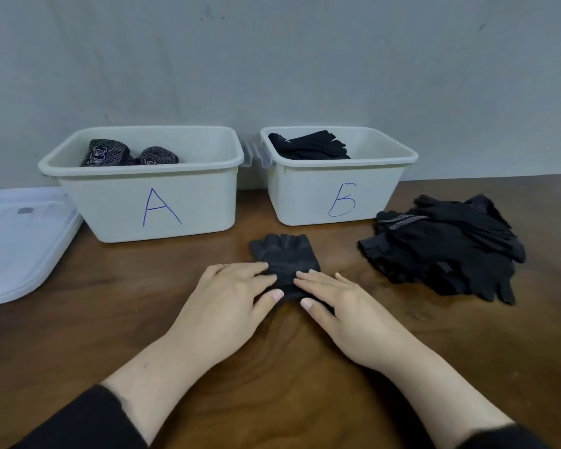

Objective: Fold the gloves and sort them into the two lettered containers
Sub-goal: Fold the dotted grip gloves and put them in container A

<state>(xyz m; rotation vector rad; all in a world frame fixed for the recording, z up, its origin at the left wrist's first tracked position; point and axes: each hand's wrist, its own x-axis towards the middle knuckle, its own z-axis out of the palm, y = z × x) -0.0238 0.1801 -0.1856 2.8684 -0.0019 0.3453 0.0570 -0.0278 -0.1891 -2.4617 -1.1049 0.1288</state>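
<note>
Head view | left hand (237, 293) and right hand (334, 303) pinch the wrist end of a dark glove (282, 257) at frame centre on the table (110, 319) | bin A (149, 202) and bin B (334, 196) behind it | glove pile (447, 247) right | lid (17, 241) far left

Single view, head-worn, wide-angle. Looks forward and down over a table (94, 319) from its near edge. Both hands sit close below the lens, forearms entering from the bottom edge. Two bins (149, 202) stand farther off at mid-frame, against a wall (272, 59) filling the top. Straight edges bow toward the frame borders. No second view.
</note>
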